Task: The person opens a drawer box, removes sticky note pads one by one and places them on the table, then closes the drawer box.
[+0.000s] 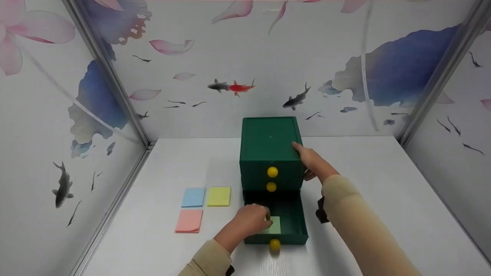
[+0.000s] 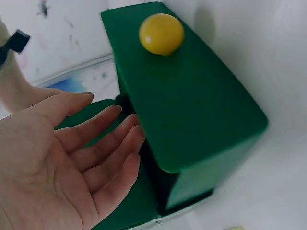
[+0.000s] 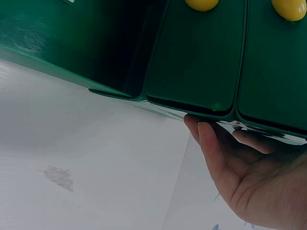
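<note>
A small green drawer cabinet (image 1: 270, 138) with round yellow knobs stands on the table, its bottom drawer (image 1: 293, 214) pulled out. Inside that drawer, near the front, lies a pale green sticky note pad (image 1: 274, 225), partly covered by my left hand (image 1: 251, 220). In the left wrist view the left hand (image 2: 72, 158) has loosely bent fingers at the rim of the drawer front (image 2: 192, 96), and nothing shows in the palm. My right hand (image 1: 314, 163) rests against the cabinet's right side, one digit on the top edge. The right wrist view shows the right hand's (image 3: 254, 177) fingertips touching the side.
Left of the cabinet lie three sticky note pads: blue (image 1: 193, 197), yellow (image 1: 219, 196) and pink (image 1: 189, 220). The white table (image 1: 383, 199) is bounded by printed panels at the back and both sides. Two upper drawers (image 3: 196, 57) are closed.
</note>
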Action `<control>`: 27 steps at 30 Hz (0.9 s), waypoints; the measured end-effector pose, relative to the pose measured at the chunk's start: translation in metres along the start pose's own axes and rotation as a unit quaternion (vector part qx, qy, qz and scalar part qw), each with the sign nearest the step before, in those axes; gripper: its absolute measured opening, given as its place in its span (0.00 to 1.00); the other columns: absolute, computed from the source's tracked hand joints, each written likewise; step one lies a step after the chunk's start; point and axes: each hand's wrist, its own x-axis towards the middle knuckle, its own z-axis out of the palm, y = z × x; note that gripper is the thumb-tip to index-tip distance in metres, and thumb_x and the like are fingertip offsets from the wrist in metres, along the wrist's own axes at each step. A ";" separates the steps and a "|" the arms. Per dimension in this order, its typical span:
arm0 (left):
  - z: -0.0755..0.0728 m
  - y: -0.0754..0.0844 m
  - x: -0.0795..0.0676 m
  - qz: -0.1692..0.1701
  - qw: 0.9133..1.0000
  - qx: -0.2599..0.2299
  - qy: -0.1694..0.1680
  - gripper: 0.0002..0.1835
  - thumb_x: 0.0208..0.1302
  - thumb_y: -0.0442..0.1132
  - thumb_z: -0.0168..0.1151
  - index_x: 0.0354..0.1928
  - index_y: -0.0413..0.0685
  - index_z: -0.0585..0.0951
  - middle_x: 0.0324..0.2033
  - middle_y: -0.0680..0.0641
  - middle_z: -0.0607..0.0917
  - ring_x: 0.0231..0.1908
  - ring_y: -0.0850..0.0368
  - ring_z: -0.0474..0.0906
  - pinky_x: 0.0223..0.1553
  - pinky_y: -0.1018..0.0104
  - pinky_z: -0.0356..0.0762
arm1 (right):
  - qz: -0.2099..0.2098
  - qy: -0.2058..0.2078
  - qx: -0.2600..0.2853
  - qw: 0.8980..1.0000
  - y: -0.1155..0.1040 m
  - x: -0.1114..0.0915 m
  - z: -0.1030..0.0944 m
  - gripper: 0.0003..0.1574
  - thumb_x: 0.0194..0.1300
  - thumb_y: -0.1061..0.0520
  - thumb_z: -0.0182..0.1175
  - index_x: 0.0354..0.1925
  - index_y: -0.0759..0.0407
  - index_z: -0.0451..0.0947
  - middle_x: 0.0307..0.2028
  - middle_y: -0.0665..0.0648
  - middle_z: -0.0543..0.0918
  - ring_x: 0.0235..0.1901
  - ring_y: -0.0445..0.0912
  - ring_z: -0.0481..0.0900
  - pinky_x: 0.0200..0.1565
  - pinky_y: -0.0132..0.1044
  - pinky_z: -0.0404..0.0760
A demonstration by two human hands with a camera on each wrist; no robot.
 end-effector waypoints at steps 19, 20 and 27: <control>0.017 -0.014 0.015 0.028 0.991 0.098 -0.085 0.13 0.63 0.49 0.66 0.40 0.47 0.82 0.26 0.53 0.77 0.25 0.58 0.69 0.31 0.66 0.75 | -0.002 0.006 0.011 1.000 0.000 0.000 0.000 0.55 0.70 0.25 0.30 0.70 0.69 0.55 0.57 0.76 0.71 0.46 0.64 0.79 0.44 0.53 0.81; 0.017 -0.014 0.015 0.028 0.991 0.099 -0.085 0.13 0.63 0.49 0.66 0.40 0.47 0.82 0.26 0.53 0.77 0.25 0.58 0.68 0.31 0.66 0.75 | -0.002 0.007 0.010 1.000 0.000 0.000 0.000 0.55 0.70 0.25 0.30 0.70 0.69 0.55 0.56 0.76 0.71 0.46 0.64 0.79 0.44 0.52 0.81; 0.017 -0.015 0.015 0.033 0.992 0.080 -0.088 0.19 0.66 0.55 0.60 0.45 0.48 0.83 0.31 0.52 0.80 0.30 0.59 0.73 0.38 0.64 0.77 | 0.001 0.009 0.011 1.000 -0.001 0.000 0.001 0.56 0.70 0.25 0.30 0.71 0.71 0.52 0.57 0.78 0.70 0.48 0.66 0.79 0.46 0.54 0.80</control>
